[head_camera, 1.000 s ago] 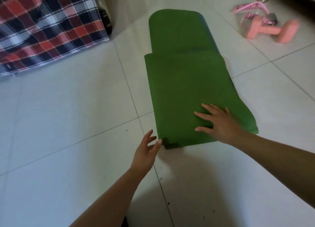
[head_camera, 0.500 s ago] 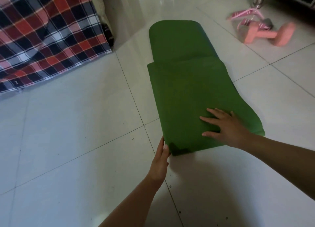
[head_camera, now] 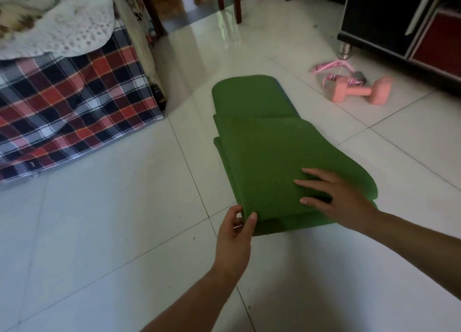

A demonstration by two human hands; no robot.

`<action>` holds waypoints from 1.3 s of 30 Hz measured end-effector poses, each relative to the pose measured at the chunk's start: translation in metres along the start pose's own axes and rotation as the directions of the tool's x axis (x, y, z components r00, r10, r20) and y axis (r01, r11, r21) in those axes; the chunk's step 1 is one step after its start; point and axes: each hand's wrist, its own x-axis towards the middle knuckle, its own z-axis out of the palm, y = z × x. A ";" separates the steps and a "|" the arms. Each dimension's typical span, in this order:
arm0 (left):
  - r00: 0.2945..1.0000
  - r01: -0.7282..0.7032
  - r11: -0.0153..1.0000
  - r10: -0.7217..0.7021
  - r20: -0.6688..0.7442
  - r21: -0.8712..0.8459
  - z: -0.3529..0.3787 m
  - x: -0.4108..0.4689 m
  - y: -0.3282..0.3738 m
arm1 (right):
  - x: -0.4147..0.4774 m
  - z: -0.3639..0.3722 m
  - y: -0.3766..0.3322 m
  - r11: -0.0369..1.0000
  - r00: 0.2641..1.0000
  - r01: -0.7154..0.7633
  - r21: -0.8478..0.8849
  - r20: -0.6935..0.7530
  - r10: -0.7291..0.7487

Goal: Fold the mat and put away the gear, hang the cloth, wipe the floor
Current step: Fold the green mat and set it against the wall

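A green mat (head_camera: 269,147) lies partly folded on the white tiled floor, with stacked layers at its near end and a single layer stretching away. My left hand (head_camera: 235,228) pinches the near left corner of the folded layers, thumb on top. My right hand (head_camera: 334,197) rests flat with fingers spread on the top layer near the right side. A pink dumbbell (head_camera: 361,92) and a pink strap (head_camera: 334,68) lie on the floor at the far right, apart from the mat.
A plaid cloth (head_camera: 72,112) drapes over furniture at the left, with a white lacy cover (head_camera: 64,25) above it. A black and red cabinet (head_camera: 404,22) on metal feet stands at the far right. Chair legs (head_camera: 238,5) rise at the back.
My left hand has moved from open beside the mat to gripping its near left corner. Another folded layer now shows. The view has tilted up, showing more of the room.
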 end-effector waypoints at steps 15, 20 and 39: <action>1.000 -0.001 1.000 0.000 0.031 0.020 -0.003 0.008 0.094 | -0.016 -0.018 -0.006 0.889 0.992 0.119 -0.441 0.006 -0.129; 0.999 0.035 0.999 -0.035 0.025 0.000 -0.007 0.003 0.087 | -0.019 -0.009 -0.003 0.867 0.963 0.199 -0.457 -0.072 -0.260; 0.999 0.038 0.999 -0.037 0.036 -0.028 -0.038 -0.003 0.096 | -0.020 -0.017 -0.024 0.823 0.935 0.259 -0.505 -0.083 -0.345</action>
